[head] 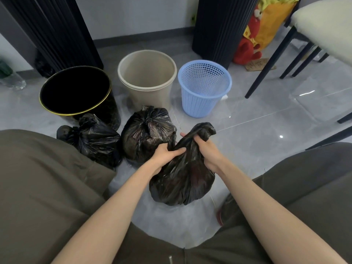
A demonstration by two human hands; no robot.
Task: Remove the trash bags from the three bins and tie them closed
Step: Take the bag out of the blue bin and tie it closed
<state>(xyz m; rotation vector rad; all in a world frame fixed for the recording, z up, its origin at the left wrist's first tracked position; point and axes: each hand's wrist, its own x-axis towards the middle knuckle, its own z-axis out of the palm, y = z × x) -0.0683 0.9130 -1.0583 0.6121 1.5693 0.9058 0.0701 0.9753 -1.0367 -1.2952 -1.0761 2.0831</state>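
Two hands on the third bag [182, 178], on the floor [266, 130] btwn the legs [47, 187] — left hand [165, 153] grips its neck [192, 139] low, right hand [206, 149] higher — loose end lies nearer the right.

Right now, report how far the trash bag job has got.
Done: three bags are out on the floor before the black bin, beige bin and blue basket; the left bag and middle bag look knotted. In hand: the left hand and right hand grip the gathered neck of the third bag. Left: finishing that knot.
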